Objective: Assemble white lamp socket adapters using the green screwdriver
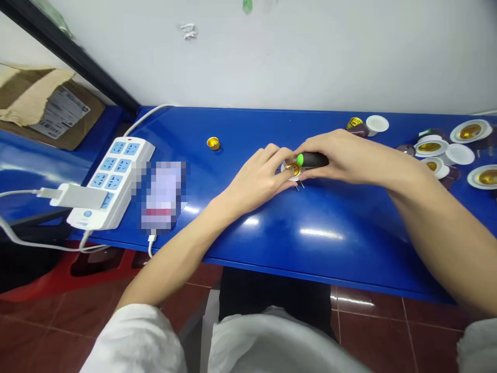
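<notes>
In the head view, my left hand (pixel 267 168) is closed around a lamp socket (pixel 293 169) with a white rim and a gold threaded inside. Thin metal prongs (pixel 300 185) stick out below it. My right hand (pixel 341 158) grips what looks like a screwdriver (pixel 314 159), with a black handle and a bright green end near the socket's rim. Its shaft cannot be made out. My right fingertips come close to the socket, and whether they touch it is unclear. A loose gold threaded shell (pixel 213 143) lies on the blue table to the left.
Several white-rimmed sockets (pixel 429 147) and white round caps (pixel 377 124) lie at the right of the blue table (pixel 248 238). Toward the left are a blurred phone (pixel 163 194), a white power strip (pixel 132 150) with cables, and an opened cardboard box (pixel 83 127).
</notes>
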Demonstrator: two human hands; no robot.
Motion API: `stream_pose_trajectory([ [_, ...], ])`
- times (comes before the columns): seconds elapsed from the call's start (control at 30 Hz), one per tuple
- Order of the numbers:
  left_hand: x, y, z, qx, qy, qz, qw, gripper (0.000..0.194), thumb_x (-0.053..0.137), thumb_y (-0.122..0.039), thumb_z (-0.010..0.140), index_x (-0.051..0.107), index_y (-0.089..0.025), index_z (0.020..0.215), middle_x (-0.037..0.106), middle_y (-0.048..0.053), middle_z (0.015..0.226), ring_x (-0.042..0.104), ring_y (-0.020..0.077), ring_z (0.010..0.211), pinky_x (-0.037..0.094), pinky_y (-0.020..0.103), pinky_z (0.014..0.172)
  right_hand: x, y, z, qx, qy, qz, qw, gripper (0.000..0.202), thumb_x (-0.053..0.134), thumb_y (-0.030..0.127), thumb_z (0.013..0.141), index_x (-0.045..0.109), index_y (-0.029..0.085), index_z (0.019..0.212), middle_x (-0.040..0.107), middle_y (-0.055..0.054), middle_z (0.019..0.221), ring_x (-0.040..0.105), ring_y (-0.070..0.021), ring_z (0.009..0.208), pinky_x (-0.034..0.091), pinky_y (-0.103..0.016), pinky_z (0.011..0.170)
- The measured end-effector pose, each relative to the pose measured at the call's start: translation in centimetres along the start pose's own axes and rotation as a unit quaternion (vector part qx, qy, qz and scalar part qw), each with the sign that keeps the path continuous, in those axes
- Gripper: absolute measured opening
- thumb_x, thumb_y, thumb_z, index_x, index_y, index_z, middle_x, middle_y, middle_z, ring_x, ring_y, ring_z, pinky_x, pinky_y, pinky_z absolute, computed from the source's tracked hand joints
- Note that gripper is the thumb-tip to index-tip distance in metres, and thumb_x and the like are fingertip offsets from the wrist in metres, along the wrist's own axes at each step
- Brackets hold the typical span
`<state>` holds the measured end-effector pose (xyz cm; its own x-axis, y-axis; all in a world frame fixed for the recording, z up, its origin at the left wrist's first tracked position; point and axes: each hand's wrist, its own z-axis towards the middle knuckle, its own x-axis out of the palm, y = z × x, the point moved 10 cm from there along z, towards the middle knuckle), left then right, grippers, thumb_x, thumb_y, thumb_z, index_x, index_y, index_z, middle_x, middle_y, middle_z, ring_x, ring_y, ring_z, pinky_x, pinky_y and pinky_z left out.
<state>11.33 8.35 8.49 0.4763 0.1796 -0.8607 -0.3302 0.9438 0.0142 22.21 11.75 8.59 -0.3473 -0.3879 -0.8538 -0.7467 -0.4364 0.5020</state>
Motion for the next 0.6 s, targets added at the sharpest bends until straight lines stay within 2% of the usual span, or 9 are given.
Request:
stream_pose_trajectory([
  [0.2, -0.05, 0.28, -0.01, -0.015, -0.002, -0.006, 1.0, 0.023, 0.067, -0.037, 0.106, 0.069, -0.02, 0.121, 0.068, 0.012, 0.126, 0.064, 0.0244, 0.115, 0.057, 0.041, 0.094, -0.14, 0.27, 0.01, -0.027, -0.008, -0.003, 1.0, 0.047, 0.059, 0.063, 0.097, 0.07, 0.018, 0.099, 0.072, -0.008, 0.093, 0.057, -0.0166, 0.079, 0.036, -0.031, 0.077],
  [0.33, -0.34, 0.3, -0.02, -0.013, -0.019, -0.015, 1.0, 0.021, 0.068, -0.036, 0.105, 0.069, -0.021, 0.119, 0.067, 0.013, 0.133, 0.063, 0.0253, 0.122, 0.059, 0.043, 0.099, -0.11, 0.09, 0.05, -0.02, -0.004, -0.013, 1.0, 0.047, 0.058, 0.064, 0.097, 0.067, 0.018, 0.094, 0.07, -0.007, 0.09, 0.056, -0.0164, 0.077, 0.036, -0.031, 0.076],
  [0.6, -0.31, 0.33, -0.02, -0.01, -0.026, 0.002, 1.0, 0.023, 0.068, -0.039, 0.105, 0.069, -0.02, 0.118, 0.067, 0.013, 0.13, 0.065, 0.025, 0.119, 0.06, 0.041, 0.096, -0.11, 0.61, -0.15, -0.006, 0.001, 0.007, 1.0, 0.049, 0.055, 0.064, 0.098, 0.07, 0.017, 0.1, 0.073, -0.008, 0.097, 0.059, -0.017, 0.082, 0.038, -0.031, 0.079],
])
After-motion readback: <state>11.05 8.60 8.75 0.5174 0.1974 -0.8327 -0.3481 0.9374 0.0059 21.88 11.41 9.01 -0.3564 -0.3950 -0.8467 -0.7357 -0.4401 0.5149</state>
